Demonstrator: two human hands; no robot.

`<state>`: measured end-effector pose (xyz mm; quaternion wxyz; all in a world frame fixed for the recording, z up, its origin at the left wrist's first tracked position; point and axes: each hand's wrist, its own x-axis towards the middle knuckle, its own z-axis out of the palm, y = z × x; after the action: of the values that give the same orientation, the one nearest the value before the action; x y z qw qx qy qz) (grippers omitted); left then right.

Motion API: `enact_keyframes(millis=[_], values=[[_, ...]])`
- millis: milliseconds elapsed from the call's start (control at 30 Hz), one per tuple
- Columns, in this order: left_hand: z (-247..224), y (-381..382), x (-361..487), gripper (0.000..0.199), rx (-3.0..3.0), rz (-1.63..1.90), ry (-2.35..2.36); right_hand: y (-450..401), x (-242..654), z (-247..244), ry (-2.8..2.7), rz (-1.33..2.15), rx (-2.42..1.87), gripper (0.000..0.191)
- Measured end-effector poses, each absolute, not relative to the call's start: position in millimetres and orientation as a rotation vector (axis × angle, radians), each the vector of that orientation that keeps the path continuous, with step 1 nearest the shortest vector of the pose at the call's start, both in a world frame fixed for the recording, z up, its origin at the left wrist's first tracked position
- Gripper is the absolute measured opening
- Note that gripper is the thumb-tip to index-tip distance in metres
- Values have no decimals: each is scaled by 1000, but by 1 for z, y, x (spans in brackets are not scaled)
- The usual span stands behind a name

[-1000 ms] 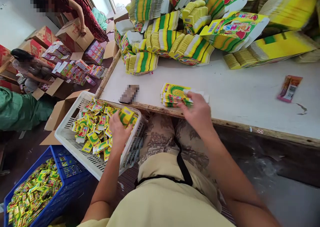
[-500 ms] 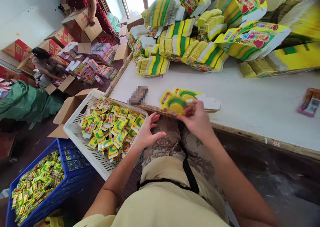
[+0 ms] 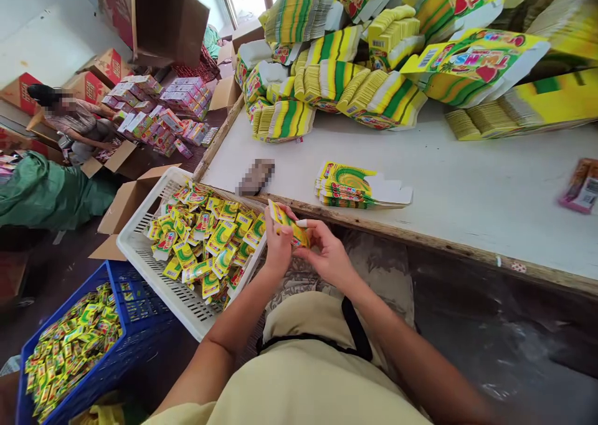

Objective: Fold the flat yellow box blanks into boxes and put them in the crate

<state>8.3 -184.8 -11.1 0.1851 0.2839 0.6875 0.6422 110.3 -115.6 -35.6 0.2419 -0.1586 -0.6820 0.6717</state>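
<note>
Between my two hands is a small yellow and green printed carton (image 3: 284,218), held just off the table's front edge. My left hand (image 3: 279,244) is closed round its left end. The fingers of my right hand (image 3: 324,250) pinch its right end; a white covering shows on one fingertip. A short stack of flat cartons (image 3: 348,184) with white flaps lies on the table beyond my right hand. To the left, a white plastic basket (image 3: 135,250) holds many yellow cartons (image 3: 223,235), close to my left forearm.
Bundles of flat cartons (image 3: 284,123) are heaped along the back of the white table (image 3: 448,194). A blue crate (image 3: 116,313) of small yellow packets stands lower left. An orange-pink packet (image 3: 579,185) lies far right. Another person (image 3: 77,126) sits among boxes; a large cardboard box (image 3: 163,20) is raised behind.
My right hand has brought a carton from the stack leftward and down to my left hand, which has closed on it. Behind, the large cardboard box has come up higher.
</note>
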Motion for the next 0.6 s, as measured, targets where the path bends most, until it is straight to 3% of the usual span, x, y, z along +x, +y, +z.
enact_keyframes(millis=[67,200,300,367,533,600], values=[[-15,-192,9,68,879,1852,1877,-109,112,-39,-1757,1869,-471,41],[-21,-201,3,37,744,1980,1863,-99,117,-42,-1697,1904,-501,26],[-17,-209,-8,33,723,1913,1884,-91,123,-42,-1808,1770,-499,23],[-7,-216,-17,46,864,1795,1822,-83,128,-41,-1934,1491,-476,22],[21,-224,-28,103,1380,1265,1986,-71,137,-29,-2282,731,-251,25],[22,-221,-23,99,1464,924,2070,-76,137,-22,-2348,655,-92,29]])
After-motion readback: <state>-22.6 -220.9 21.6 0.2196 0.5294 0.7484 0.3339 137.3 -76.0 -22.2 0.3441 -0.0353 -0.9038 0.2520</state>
